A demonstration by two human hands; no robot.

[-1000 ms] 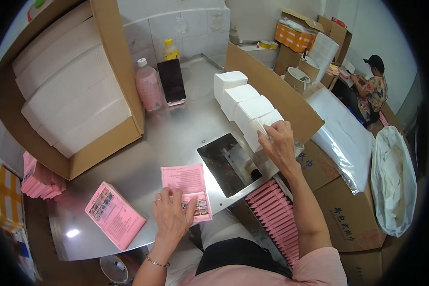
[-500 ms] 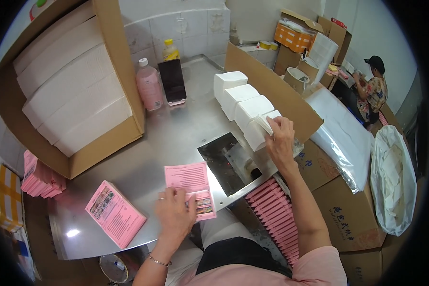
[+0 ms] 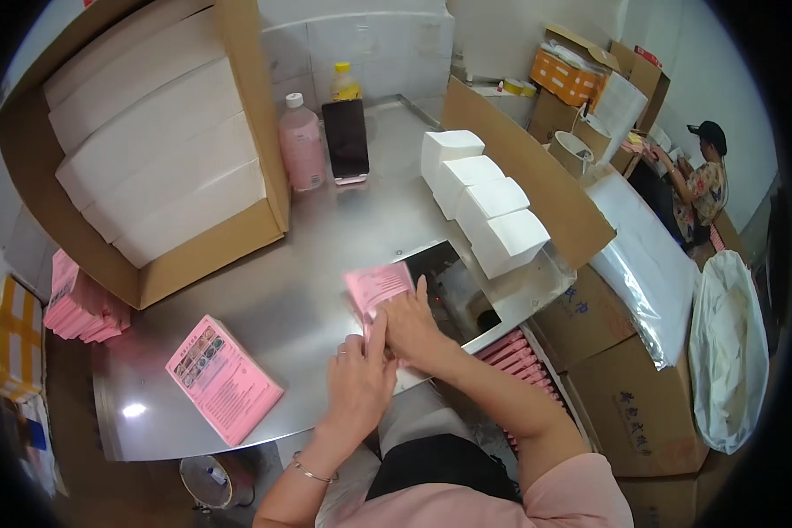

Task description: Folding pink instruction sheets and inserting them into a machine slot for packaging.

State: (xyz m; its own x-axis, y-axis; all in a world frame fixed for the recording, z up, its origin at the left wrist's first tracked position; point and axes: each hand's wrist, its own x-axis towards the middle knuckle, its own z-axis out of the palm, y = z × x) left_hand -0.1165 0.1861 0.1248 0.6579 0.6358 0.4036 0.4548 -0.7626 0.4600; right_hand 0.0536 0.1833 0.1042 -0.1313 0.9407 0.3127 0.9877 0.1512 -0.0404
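Note:
In front of me, over the metal table's near edge, a pink printed paper wrapper (image 3: 380, 283) is between my hands, slightly blurred. My left hand (image 3: 359, 378) closes on its near left side, fingers bent. My right hand (image 3: 411, 330) lies over its right part and covers much of it, fingertips touching those of my left. Whether white tissues lie inside the wrapper is hidden. A pile of flat pink wrappers (image 3: 224, 383) lies to the left. Stacks of folded white tissues (image 3: 502, 231) stand in a row at the right, beyond the rectangular table opening (image 3: 453, 286).
An open carton (image 3: 211, 257) of white tissue blocks stands at the left. Behind are a pink bottle (image 3: 302, 150), a yellow-capped bottle (image 3: 344, 84) and an upright phone (image 3: 346, 141). Below right lie filled pink packs (image 3: 524, 361). Another person (image 3: 700, 185) sits at the far right.
My right hand has come from the tissue stacks, where it held some tissues, to the wrapper. The wrapper, open and flat before, is now partly folded under both hands. The view has shifted slightly.

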